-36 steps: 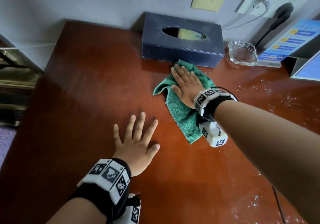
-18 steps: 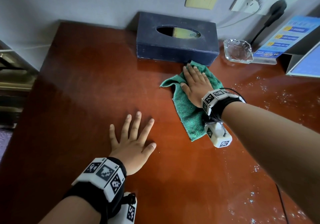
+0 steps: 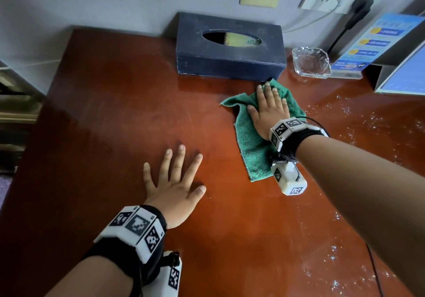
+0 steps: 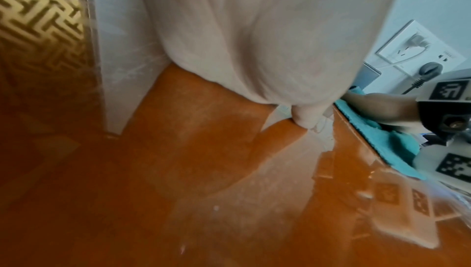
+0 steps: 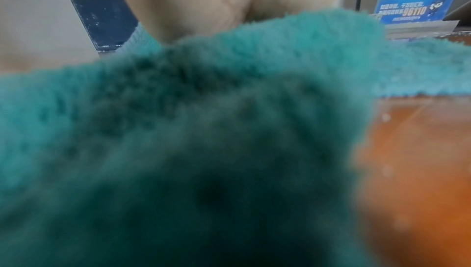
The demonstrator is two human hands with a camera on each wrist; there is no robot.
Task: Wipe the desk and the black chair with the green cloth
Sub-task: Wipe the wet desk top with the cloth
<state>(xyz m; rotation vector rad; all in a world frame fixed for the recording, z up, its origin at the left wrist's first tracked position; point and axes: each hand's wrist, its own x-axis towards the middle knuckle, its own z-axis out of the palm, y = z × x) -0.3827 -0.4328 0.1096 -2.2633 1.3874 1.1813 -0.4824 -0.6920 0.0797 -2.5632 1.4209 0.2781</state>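
In the head view the right hand lies flat with its fingers straight, pressing the green cloth onto the desk just in front of the right corner of the dark tissue box, fingertips almost at the box. The left hand is spread open, palm down on bare wood nearer the person, and holds nothing. The wood left of the cloth looks smooth with faint streaks, while pale specks dot the right side. I judge the desk part-wiped, with the right stretch and the strip by the glass ashtray left to do (the black chair appears in no view, so that half looks unstarted). The left wrist view shows the palm resting flat on the glossy top, with the cloth at the frame's right edge under the other hand. The right wrist view is mostly blurred green pile with the palm bearing down on it, specks on the wood beside it and the box corner behind.
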